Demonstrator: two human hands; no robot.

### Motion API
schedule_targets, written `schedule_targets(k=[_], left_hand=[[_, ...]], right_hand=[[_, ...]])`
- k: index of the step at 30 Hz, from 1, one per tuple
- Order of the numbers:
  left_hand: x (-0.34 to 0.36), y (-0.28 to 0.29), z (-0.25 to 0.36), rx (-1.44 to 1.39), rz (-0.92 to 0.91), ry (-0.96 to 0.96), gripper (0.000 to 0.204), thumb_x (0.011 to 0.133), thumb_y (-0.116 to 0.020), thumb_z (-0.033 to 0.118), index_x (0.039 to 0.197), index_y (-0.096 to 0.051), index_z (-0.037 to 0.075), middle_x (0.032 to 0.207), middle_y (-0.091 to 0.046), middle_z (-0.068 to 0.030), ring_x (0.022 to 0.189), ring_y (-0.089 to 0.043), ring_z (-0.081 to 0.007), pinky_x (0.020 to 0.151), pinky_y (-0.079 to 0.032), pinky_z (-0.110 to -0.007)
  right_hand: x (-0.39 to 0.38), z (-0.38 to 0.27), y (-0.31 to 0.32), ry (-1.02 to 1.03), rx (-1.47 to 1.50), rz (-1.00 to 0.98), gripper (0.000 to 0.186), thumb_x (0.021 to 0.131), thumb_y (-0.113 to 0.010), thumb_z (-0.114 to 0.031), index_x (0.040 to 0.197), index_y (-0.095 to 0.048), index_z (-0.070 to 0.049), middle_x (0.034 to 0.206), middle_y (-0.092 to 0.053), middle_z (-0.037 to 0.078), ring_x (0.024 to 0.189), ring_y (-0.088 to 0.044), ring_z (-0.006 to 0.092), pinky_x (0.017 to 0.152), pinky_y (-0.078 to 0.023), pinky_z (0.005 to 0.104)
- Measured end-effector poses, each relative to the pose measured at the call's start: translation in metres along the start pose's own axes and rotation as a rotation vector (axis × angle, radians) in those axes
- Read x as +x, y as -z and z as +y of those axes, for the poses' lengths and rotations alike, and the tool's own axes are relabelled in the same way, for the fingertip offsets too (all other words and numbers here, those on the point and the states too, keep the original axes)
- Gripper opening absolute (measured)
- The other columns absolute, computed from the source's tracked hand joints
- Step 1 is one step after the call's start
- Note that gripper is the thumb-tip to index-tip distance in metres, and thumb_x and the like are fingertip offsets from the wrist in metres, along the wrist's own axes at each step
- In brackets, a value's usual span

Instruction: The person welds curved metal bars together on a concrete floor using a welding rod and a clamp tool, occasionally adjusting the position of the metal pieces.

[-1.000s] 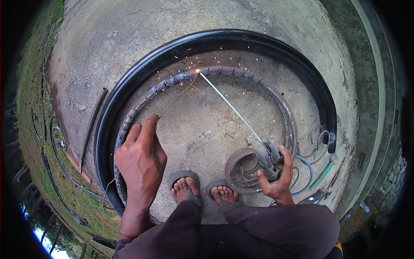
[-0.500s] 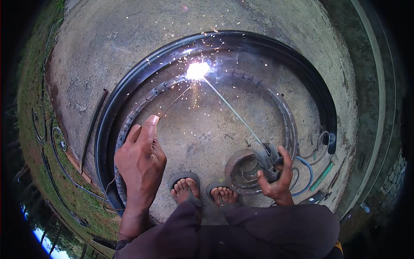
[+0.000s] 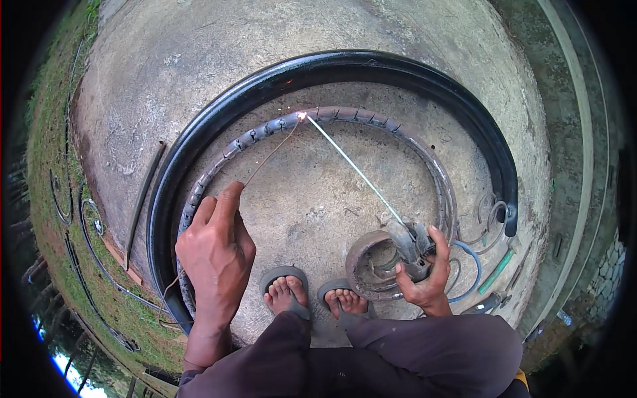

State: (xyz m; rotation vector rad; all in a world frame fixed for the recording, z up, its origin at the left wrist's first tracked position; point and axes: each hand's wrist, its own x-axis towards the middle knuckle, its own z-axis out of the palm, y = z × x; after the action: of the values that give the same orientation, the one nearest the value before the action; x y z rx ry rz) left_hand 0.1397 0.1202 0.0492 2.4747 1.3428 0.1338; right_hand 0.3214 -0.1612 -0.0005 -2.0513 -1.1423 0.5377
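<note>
My left hand (image 3: 215, 255) is closed around a thin bent wire (image 3: 271, 156), whose far tip reaches a glowing orange spot on a notched, curved metal pipe (image 3: 269, 127). My right hand (image 3: 431, 285) grips a worn grey electrode holder (image 3: 413, 249). From its jaws a pale green welding electrode (image 3: 358, 172) slants up and left, its tip beside the same glowing spot. Short dark slits run along the pipe's curve. Around it lies a larger, glossy black curved tube (image 3: 385, 64). Below the holder is a rusty metal ring (image 3: 356, 265), partly covered by it.
My sandalled feet (image 3: 285, 292) stand inside the curve on the concrete slab (image 3: 166, 86). A dark straight bar (image 3: 144, 202) lies at the left, near the grass (image 3: 53, 159). On the right are a blue cable (image 3: 474, 255), a green-handled tool (image 3: 495, 272) and loose curled metal.
The bright white arc and most of the flying sparks are gone, leaving a small orange glow. Both hands stay nearly in place, still holding the wire and the electrode holder.
</note>
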Motion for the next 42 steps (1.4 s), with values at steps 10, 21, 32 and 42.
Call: schedule_targets(k=[10, 21, 32, 42], left_hand=[[-0.003, -0.006, -0.012, -0.029, 0.008, -0.069, 0.035, 0.086, -0.065, 0.004, 0.12, -0.067, 0.009, 0.087, -0.065, -0.0127, 0.069, -0.066, -0.0338, 0.058, -0.049, -0.043], [-0.002, -0.006, -0.008, -0.016, 0.033, -0.048, 0.031, 0.088, -0.064, 0.003, 0.116, -0.068, 0.015, 0.077, -0.059, -0.0097, 0.059, -0.061, -0.0317, 0.052, -0.044, -0.043], [-0.001, -0.01, -0.009, -0.002, 0.038, -0.067, 0.03, 0.088, -0.064, 0.004, 0.116, -0.068, 0.014, 0.076, -0.058, -0.0097, 0.059, -0.06, -0.0314, 0.052, -0.044, -0.043], [-0.005, -0.005, -0.006, -0.014, 0.053, -0.065, 0.031, 0.088, -0.064, 0.001, 0.116, -0.07, 0.013, 0.076, -0.058, -0.0097, 0.058, -0.06, -0.0303, 0.052, -0.044, -0.042]], right_hand=[[0.0, 0.001, -0.001, -0.021, 0.057, -0.033, 0.089, 0.072, -0.074, 0.0, 0.149, -0.028, 0.01, 0.132, -0.053, 0.026, 0.109, -0.067, 0.0298, 0.092, -0.054, 0.0338], [-0.004, 0.001, -0.001, -0.048, 0.042, 0.02, 0.087, 0.075, -0.074, -0.001, 0.148, -0.028, 0.011, 0.133, -0.053, 0.026, 0.113, -0.065, 0.0308, 0.093, -0.054, 0.035], [-0.002, 0.001, -0.002, -0.019, 0.024, -0.013, 0.088, 0.074, -0.075, 0.0, 0.148, -0.029, 0.009, 0.128, -0.056, 0.025, 0.106, -0.068, 0.0292, 0.088, -0.056, 0.0334], [-0.002, -0.002, -0.002, -0.003, -0.022, 0.026, 0.089, 0.073, -0.075, 0.0, 0.148, -0.029, 0.01, 0.127, -0.057, 0.026, 0.105, -0.069, 0.0286, 0.085, -0.057, 0.0329]])
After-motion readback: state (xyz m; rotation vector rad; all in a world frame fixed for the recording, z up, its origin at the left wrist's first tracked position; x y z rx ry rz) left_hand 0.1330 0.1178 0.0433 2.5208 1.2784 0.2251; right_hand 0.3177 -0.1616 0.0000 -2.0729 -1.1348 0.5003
